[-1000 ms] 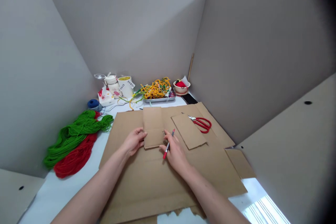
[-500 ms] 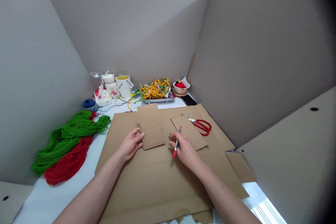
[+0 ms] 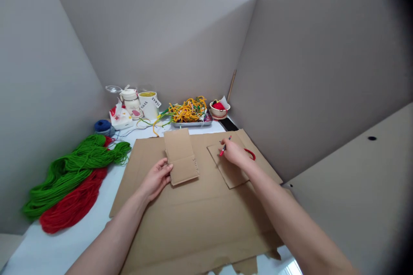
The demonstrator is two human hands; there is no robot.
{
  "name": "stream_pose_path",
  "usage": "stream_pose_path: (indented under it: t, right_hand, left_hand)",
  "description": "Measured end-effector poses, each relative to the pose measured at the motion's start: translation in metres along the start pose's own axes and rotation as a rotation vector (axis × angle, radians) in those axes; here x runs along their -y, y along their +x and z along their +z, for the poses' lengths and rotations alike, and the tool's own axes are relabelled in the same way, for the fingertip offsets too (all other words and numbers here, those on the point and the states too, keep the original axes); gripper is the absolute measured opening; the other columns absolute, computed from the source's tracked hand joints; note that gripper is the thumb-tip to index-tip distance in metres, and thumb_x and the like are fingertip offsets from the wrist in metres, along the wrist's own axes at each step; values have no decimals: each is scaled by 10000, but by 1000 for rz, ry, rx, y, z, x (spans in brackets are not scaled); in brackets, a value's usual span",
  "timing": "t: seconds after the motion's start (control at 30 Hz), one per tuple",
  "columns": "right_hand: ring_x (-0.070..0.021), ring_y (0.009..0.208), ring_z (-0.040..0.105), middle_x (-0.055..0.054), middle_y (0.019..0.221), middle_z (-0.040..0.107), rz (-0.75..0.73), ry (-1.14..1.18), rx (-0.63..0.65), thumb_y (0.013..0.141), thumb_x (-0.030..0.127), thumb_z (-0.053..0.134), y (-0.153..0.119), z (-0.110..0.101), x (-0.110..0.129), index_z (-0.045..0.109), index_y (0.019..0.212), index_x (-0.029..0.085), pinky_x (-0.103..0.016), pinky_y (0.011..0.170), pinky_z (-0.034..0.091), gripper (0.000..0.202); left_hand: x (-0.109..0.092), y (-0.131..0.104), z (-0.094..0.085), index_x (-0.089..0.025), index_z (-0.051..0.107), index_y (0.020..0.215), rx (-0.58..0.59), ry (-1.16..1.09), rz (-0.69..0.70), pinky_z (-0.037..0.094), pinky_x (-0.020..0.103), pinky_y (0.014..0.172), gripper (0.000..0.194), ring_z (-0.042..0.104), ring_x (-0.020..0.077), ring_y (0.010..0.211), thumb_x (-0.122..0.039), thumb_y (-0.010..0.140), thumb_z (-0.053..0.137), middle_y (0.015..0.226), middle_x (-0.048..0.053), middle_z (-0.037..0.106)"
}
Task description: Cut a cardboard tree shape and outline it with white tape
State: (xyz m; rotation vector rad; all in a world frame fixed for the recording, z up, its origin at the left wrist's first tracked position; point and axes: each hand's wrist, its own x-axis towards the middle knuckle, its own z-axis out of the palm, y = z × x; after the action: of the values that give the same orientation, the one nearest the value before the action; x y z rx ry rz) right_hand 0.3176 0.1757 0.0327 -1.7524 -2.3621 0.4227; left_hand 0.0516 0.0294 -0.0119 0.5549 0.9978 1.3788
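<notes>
My left hand point(image 3: 158, 177) pinches the left edge of a creased cardboard piece point(image 3: 181, 157), thumb on top and fingers beneath. That piece has a torn, notched right edge. In my right hand point(image 3: 235, 151) is a red-ended pen point(image 3: 225, 146), held over a flat cardboard rectangle point(image 3: 230, 175). Red-handled scissors point(image 3: 251, 154) lie just beyond this hand; mostly it hides them, and only part of a handle loop shows. Under everything spreads a large cardboard sheet point(image 3: 193, 219).
Green yarn point(image 3: 74, 161) and red yarn point(image 3: 75, 204) lie on the left. Behind stand a blue yarn ball point(image 3: 102, 126), a tissue pack point(image 3: 120, 118), a white bottle point(image 3: 131, 102), a white container point(image 3: 148, 107), a tray point(image 3: 193, 124) of yarn and a bowl point(image 3: 220, 111). Grey panels surround the table.
My right hand, still with the pen, has moved forward and right, over the cardboard rectangle and scissors. My left hand keeps hold of the creased piece. The view has shifted slightly.
</notes>
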Motion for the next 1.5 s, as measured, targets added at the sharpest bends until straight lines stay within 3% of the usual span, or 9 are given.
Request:
stream_pose_path:
  t: [0.1,0.2,0.4,0.67,0.93,1.13,1.3,1.5]
  right_hand:
    - [-246,891,617,-142,972,675,-16,24,-6,830,261,581,20,9,7,575,1066,158,-278,672,379,257]
    - [-228,861,617,-114,934,681,-63,77,-26,838,290,579,22,18,22,568,1066,176,-273,685,385,255]
    - [-178,811,616,-51,875,684,-180,226,-63,879,276,497,-4,26,44,549,1048,202,-245,675,397,191]
    - [-165,786,635,-32,850,687,-190,238,-16,912,303,436,-32,35,43,526,1072,203,-237,672,426,209]
    - [-275,963,614,-171,1023,655,50,-59,35,882,226,520,20,26,31,558,1129,129,-360,782,447,268]
    - [-203,976,588,-85,1173,560,116,-190,143,901,317,546,53,26,40,538,1174,156,-406,819,509,317]
    - [-205,978,588,-85,1174,562,85,-234,197,904,312,541,56,24,43,537,1175,161,-407,818,508,310]
    - [-199,972,589,-80,1172,563,17,-229,157,906,321,537,45,19,33,544,1165,168,-407,818,509,300]
  left_hand:
    - [1,0,-1,-191,564,960,4,-11,4,548,242,702,297,663,121,771,-145,712,721,891,12,687]
    - [1,-1,-2,-197,562,957,6,-22,-2,549,241,703,293,662,119,773,-145,715,720,880,2,684]
    - [0,-1,-3,-190,567,977,17,-25,-3,549,249,711,302,668,137,809,-153,719,719,934,29,689]
    - [0,0,-4,-187,569,978,20,-37,-3,541,258,721,304,668,140,800,-147,716,719,918,30,691]
    - [0,-2,-5,-186,576,1011,34,-24,-2,538,247,723,300,658,130,808,-158,740,703,937,32,682]
    - [0,-1,-6,-181,588,995,26,-25,-5,542,244,712,300,656,122,777,-155,725,716,915,26,685]
    - [-1,-2,-4,-185,576,1008,5,-5,-18,542,255,725,316,662,130,781,-154,725,714,917,27,685]
    - [-1,-1,-5,-190,568,1016,-21,6,-35,540,227,661,325,668,126,745,-139,726,705,931,32,691]
